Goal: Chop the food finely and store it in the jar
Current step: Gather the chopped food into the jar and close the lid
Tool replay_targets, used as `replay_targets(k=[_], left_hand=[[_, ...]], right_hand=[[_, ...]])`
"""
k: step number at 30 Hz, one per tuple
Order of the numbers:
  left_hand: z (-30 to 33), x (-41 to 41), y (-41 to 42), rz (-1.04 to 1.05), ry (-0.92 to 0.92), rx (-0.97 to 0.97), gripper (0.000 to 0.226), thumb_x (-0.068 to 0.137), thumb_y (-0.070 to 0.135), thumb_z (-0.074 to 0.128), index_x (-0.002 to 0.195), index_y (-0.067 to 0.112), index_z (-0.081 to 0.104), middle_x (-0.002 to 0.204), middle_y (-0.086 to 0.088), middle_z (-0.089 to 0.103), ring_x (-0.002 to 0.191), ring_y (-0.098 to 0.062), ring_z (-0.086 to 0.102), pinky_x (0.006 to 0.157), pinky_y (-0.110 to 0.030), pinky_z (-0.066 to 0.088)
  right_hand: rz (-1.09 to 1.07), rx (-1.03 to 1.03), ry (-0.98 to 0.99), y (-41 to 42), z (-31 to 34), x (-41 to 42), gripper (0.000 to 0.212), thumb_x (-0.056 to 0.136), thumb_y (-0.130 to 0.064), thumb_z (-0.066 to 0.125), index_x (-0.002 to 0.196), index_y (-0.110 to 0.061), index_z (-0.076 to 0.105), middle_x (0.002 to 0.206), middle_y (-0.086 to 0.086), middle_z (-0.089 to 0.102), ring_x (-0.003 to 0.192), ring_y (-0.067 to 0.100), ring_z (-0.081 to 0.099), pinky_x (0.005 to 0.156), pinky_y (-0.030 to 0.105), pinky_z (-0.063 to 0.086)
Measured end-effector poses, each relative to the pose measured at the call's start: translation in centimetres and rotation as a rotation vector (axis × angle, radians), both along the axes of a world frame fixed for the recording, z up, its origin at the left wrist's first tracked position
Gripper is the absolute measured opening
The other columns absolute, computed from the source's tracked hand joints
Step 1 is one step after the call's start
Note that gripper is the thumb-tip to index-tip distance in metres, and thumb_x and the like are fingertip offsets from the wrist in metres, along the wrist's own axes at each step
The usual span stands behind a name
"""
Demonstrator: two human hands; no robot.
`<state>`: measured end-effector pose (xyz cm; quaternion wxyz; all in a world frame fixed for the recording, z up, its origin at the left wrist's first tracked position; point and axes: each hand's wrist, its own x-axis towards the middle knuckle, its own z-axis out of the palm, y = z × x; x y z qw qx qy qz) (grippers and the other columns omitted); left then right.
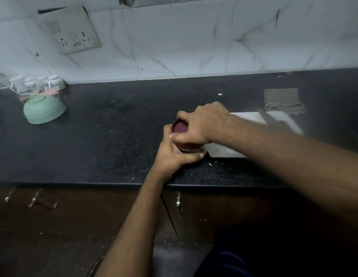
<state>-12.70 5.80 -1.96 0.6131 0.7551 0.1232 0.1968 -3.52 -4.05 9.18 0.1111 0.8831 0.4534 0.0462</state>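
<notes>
Both hands work the small steel jar (pixel 191 149): left hand (pixel 175 154) wraps its body, right hand (pixel 200 124) clasps the dark-red round lid (pixel 180 127); closing seems in hand, next needing a firm twist.

light: dim, cool | wall brighter than counter | edges: bowed, soft | right side: blurred

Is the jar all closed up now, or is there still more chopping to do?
Nearly finished, it seems. The cutting board shows no food where it is visible, and the knife lies on it untouched, so chopping looks done. Right now the left hand holds the jar while the right hand has its grip on the red lid. Whether the lid is tight yet, I cannot tell.
</notes>
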Motion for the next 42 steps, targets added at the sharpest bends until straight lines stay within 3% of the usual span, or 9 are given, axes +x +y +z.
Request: replay_targets(k=[3, 6, 13, 20, 26, 30, 35, 39, 42], left_hand=[[0.5, -0.3, -0.4, -0.002, -0.016, -0.017, 0.09, 0.061, 0.009, 0.097, 0.127, 0.029, 0.039, 0.123, -0.006, 0.065, 0.11, -0.022, 0.071, 0.089, -0.047, 0.061], [0.6, -0.4, -0.6, 0.015, -0.027, -0.006, 0.089, 0.063, 0.005, 0.096, 0.128, 0.028, 0.04, 0.122, -0.004, 0.066, 0.108, -0.02, 0.071, 0.086, -0.041, 0.062], [1.1, -0.3, -1.2, 0.089, -0.033, 0.025, 0.088, 0.057, -0.001, 0.094, 0.124, 0.028, 0.046, 0.113, -0.001, 0.071, 0.103, -0.017, 0.072, 0.081, -0.028, 0.059], [5.2, 4.5, -0.6, 0.184, -0.137, 0.048, 0.088, 0.054, 0.023, 0.098, 0.128, 0.037, 0.052, 0.127, -0.007, 0.063, 0.112, -0.024, 0.069, 0.082, -0.044, 0.063], [7.8, 10.6, -1.2, 0.011, -0.16, 0.109, 0.098, 0.057, 0.015, 0.098, 0.138, 0.027, 0.045, 0.128, 0.01, 0.064, 0.118, -0.003, 0.062, 0.1, -0.03, 0.054], [7.6, 14.5, -0.8, -0.1, -0.076, 0.077, 0.084, 0.076, 0.011, 0.088, 0.145, 0.021, 0.042, 0.138, 0.006, 0.06, 0.131, -0.007, 0.055, 0.107, -0.029, 0.049], [7.0, 19.3, -0.8, -0.154, 0.002, -0.075, 0.062, 0.088, -0.009, 0.056, 0.144, 0.014, 0.046, 0.13, 0.003, 0.067, 0.118, -0.006, 0.064, 0.092, -0.024, 0.053], [6.3, 22.2, -1.0, -0.126, 0.049, -0.136, 0.057, 0.074, 0.01, 0.043, 0.128, 0.02, 0.057, 0.112, 0.012, 0.073, 0.105, 0.001, 0.068, 0.082, -0.012, 0.051], [5.2, 23.4, -0.9, -0.101, 0.056, -0.129, 0.041, 0.086, 0.016, 0.041, 0.121, 0.027, 0.06, 0.11, 0.014, 0.074, 0.107, 0.0, 0.067, 0.08, -0.008, 0.049]], right_hand=[[-0.037, 0.083, 0.113, -0.8, -1.1, -0.1, 0.079, 0.085, -0.086, 0.024, 0.151, -0.042, 0.029, 0.121, 0.012, 0.06, 0.101, 0.033, 0.06, 0.078, 0.041, 0.044], [-0.042, 0.216, 0.314, -1.8, -2.4, -0.2, 0.086, 0.083, -0.089, 0.026, 0.156, -0.046, 0.013, 0.143, 0.013, 0.039, 0.118, 0.037, 0.057, 0.089, 0.046, 0.05], [-0.192, 0.44, 0.226, -1.7, -2.8, -1.7, 0.081, 0.081, -0.085, 0.042, 0.15, -0.043, 0.034, 0.131, 0.008, 0.05, 0.116, 0.032, 0.056, 0.088, 0.042, 0.048], [-0.062, 0.732, 0.542, -3.6, 0.1, 3.1, 0.099, 0.081, -0.073, 0.062, 0.159, -0.03, 0.016, 0.147, 0.011, 0.036, 0.13, 0.029, 0.05, 0.106, 0.042, 0.047], [-0.1, 0.947, 0.492, -5.7, 1.6, 9.3, 0.108, 0.073, -0.049, 0.085, 0.157, -0.025, 0.02, 0.147, 0.005, 0.045, 0.129, 0.022, 0.05, 0.106, 0.038, 0.047], [-0.17, 0.983, 0.503, -6.5, 1.6, 14.0, 0.112, 0.069, -0.048, 0.088, 0.156, -0.022, 0.022, 0.143, 0.002, 0.052, 0.126, 0.021, 0.053, 0.101, 0.033, 0.048], [-0.213, 0.98, 0.551, -6.6, -0.5, 19.0, 0.11, 0.07, -0.042, 0.09, 0.156, -0.019, 0.024, 0.144, 0.001, 0.052, 0.127, 0.02, 0.053, 0.094, 0.026, 0.047], [-0.253, 0.996, 0.617, -6.4, -2.9, 22.1, 0.105, 0.072, -0.038, 0.09, 0.153, -0.017, 0.028, 0.14, -0.002, 0.054, 0.124, 0.017, 0.054, 0.087, 0.021, 0.044], [-0.269, 0.993, 0.656, -6.1, -4.3, 23.6, 0.101, 0.072, -0.036, 0.09, 0.151, -0.016, 0.031, 0.137, -0.003, 0.055, 0.116, 0.012, 0.053, 0.086, 0.02, 0.043]])
